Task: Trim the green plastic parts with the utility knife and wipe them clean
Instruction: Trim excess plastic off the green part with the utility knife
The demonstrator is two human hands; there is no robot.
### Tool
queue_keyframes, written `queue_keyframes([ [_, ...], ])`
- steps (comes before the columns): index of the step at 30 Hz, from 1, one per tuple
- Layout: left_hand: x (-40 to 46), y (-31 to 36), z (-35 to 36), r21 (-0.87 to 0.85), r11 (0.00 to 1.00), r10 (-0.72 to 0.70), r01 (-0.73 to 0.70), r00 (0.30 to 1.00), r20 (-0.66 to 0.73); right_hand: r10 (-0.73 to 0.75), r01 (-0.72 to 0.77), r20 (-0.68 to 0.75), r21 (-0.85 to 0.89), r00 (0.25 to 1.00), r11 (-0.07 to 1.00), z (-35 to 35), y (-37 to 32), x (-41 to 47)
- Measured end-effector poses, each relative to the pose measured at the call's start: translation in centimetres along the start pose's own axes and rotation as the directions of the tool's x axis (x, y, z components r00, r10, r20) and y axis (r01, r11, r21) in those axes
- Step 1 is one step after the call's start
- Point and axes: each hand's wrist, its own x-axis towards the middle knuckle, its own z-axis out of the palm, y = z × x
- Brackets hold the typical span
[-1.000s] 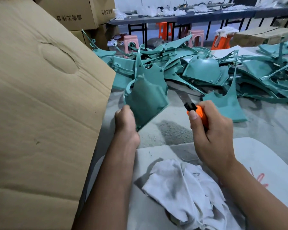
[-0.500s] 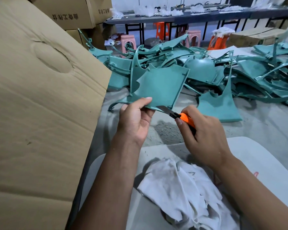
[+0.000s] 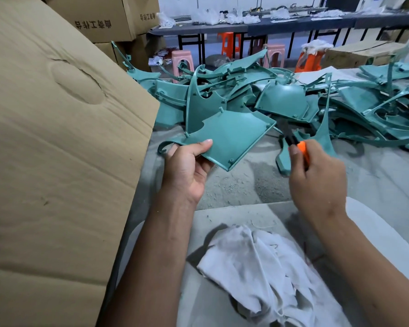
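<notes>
Nearest the camera a crumpled white rag (image 3: 265,270) lies on a pale sheet on the counter (image 3: 246,185), between the person's two bare forearms. A large cardboard flap (image 3: 57,149) fills the left side of the view.

The left forearm reaches up from the bottom edge, and the left hand (image 3: 187,166) is turned palm toward the camera. Its thumb lies on top of the green plastic part (image 3: 227,135) and its fingers curl beneath, pinching the part by its near left corner. The part is held off the counter, nearly flat, with its ribbed inner face upward and its long edge running toward the right.

The right forearm comes in from the lower right. The right hand (image 3: 316,180) shows its back, fingers wrapped round the orange utility knife (image 3: 301,149), thumb along the handle. The black tip points up and left, just beside the part's right edge; the blade is blurred, so contact may or may not be made.

Grey dust and shavings cover the counter below the hands. Beyond them lies a tangled pile of green parts (image 3: 293,100). Farther back stand pink and orange stools (image 3: 182,60), stacked cardboard boxes (image 3: 104,17) and a long dark table
</notes>
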Motion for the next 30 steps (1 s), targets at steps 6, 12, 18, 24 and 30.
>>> queue_keyframes([
  [6, 0.4, -0.6, 0.0, 0.109, 0.978, 0.188, -0.179, 0.979, -0.076, -0.329, 0.308, 0.18, 0.135, 0.927, 0.942, -0.4, -1.3, -1.1],
  [12, 0.7, -0.6, -0.5, 0.118, 0.975, 0.192, -0.19, 0.981, -0.004, -0.281, 0.297, 0.276, -0.014, 0.919, 0.955, 0.6, -0.9, -1.0],
  [18, 1.0, -0.5, -1.5, 0.168, 0.973, 0.158, -0.159, 0.987, 0.017, 0.161, -0.122, 0.104, -0.308, 0.982, 0.944, -0.2, 2.9, 1.0],
  [24, 1.3, -0.6, -1.6, 0.212, 0.957, 0.217, -0.199, 0.974, -0.063, -0.288, 0.283, 0.268, 0.058, 0.919, 0.957, -0.5, -0.5, -0.5],
  [30, 1.5, -0.2, -1.9, 0.181, 0.972, 0.152, -0.152, 0.988, 0.014, -0.31, 0.32, 0.367, 0.035, 0.877, 0.947, 0.9, -0.9, -1.0],
])
